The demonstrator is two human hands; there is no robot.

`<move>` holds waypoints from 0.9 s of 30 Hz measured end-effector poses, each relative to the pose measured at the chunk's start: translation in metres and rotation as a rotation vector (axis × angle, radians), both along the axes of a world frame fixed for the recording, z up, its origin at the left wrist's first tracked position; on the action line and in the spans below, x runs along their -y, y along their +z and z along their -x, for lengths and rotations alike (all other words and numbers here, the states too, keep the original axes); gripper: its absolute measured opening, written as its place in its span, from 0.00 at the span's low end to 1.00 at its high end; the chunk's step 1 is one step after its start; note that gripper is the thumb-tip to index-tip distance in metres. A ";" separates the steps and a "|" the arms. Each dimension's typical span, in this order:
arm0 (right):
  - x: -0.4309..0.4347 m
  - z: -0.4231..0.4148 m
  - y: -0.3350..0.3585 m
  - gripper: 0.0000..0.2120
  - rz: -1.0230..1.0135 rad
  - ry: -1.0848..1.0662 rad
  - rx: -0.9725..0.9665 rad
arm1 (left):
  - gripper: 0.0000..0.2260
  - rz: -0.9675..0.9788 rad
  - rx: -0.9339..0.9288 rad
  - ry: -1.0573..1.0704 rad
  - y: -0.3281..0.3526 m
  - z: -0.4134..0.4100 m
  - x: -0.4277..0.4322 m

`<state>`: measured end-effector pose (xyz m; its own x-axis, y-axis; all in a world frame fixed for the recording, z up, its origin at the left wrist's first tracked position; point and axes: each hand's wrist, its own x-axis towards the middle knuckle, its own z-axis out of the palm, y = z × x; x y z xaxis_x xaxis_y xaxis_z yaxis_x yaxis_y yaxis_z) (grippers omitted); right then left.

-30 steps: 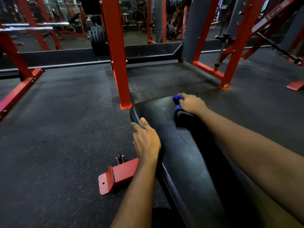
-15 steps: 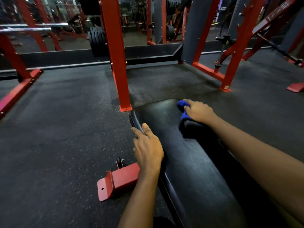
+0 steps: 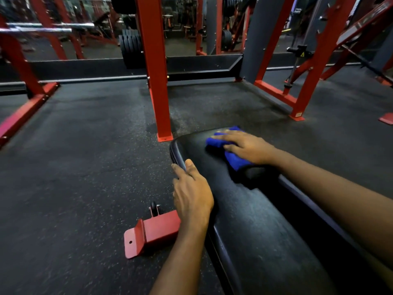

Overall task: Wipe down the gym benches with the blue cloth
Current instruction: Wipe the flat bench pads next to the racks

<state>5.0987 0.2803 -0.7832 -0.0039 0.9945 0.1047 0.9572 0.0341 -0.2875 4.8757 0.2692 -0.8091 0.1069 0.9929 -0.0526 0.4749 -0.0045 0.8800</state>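
On the bench (image 3: 255, 220), the blue cloth (image 3: 236, 160) lies under the flat, straight-fingered right hand (image 3: 246, 146).

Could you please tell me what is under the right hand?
The blue cloth, pressed flat on the bench near its far end. Its edges show beyond the right hand; the hand covers its middle.

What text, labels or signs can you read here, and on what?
No words or numbers are legible.
A yellow triangle sticker beside the red rack upright: too small to read.
A small label at that upright's foot: blurred, unreadable.
The bench and blue cloth: no print seen.
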 end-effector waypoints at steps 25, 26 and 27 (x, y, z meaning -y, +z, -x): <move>-0.054 0.137 0.008 0.20 0.005 -0.163 0.047 | 0.47 -0.012 0.315 0.004 -0.009 0.103 0.004; -0.040 0.146 0.006 0.20 0.005 -0.105 0.078 | 0.43 -0.012 0.302 0.010 -0.006 0.101 0.006; -0.026 0.154 0.003 0.19 -0.013 -0.047 0.116 | 0.38 -0.011 0.292 0.009 -0.003 0.099 0.007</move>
